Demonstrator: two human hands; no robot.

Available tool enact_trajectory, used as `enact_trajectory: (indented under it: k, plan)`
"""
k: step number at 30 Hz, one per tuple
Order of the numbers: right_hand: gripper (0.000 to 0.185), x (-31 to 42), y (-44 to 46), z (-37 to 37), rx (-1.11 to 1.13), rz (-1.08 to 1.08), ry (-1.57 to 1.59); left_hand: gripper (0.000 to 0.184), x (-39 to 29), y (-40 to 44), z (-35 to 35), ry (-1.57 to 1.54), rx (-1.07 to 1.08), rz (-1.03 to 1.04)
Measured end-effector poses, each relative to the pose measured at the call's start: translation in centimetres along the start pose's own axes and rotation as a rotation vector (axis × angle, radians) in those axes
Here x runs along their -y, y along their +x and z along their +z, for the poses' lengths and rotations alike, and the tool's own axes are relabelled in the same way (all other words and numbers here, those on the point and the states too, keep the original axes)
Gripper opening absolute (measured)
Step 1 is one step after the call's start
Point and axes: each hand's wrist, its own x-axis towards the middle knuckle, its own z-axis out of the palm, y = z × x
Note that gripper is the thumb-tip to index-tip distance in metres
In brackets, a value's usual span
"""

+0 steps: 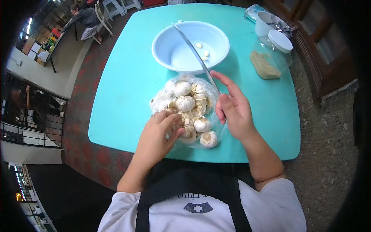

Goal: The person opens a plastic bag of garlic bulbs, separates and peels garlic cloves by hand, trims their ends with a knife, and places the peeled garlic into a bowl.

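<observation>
- White garlic bulbs (pixel 185 103) sit heaped in a clear plastic bag (pixel 217 124) on the near side of the turquoise table (pixel 123 85), in front of the person.
- The left hand (pixel 160 127) reaches over the bag's near left part, fingers curled down among the bulbs; whether they grip one, I cannot tell.
- The right hand (pixel 235 114) holds a knife (pixel 193 49) by its handle, index finger lifted away; the blade slants forward across the pale blue bowl (pixel 170 58).
- A few pale cloves (pixel 206 53) lie inside that bowl, just beyond the bag.
- The step in hand looks like choosing or loosening garlic with the left hand, the knife held aside.
- The next move seems to call for a secure left-hand hold on one piece, with the blade well away from those fingers.
</observation>
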Motion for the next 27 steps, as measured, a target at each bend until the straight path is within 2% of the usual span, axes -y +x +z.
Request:
enact_trajectory:
  k: [3, 8, 11, 20, 24, 26, 27]
  plan:
    - [0.047, -0.1, -0.2, 0.2, -0.019, -0.003, -0.043, 0.039, 0.3, -1.4, 0.4, 0.029, -0.180, -0.015]
    - [0.047, 0.2, -0.3, 0.3, 0.000, 0.009, -0.104, 0.039, 2.7, -1.6, 0.5, 0.033, -0.210, -0.030]
    - [0.045, 0.0, -0.3, 0.4, -0.008, -0.052, -0.167, 0.040, 2.2, -1.1, 0.5, 0.067, -0.196, -0.119]
    - [0.044, 0.3, -0.2, 0.3, -0.012, -0.069, -0.352, 0.045, 3.4, 2.2, 0.9, 0.059, -0.291, -0.075]
    - [0.043, 0.1, -0.3, -0.1, 0.032, 0.015, -0.366, 0.046, 4.5, 2.4, 2.0, 0.138, -0.342, -0.034]
    - [0.045, 0.3, -0.3, 0.1, 0.038, 0.022, -0.358, 0.046, 3.9, 1.9, 1.6, -0.014, -0.378, 0.017]
    - [0.049, 0.5, -0.1, 0.2, 0.043, -0.005, -0.335, 0.044, 2.5, 1.4, 0.5, -0.135, -0.285, -0.043]
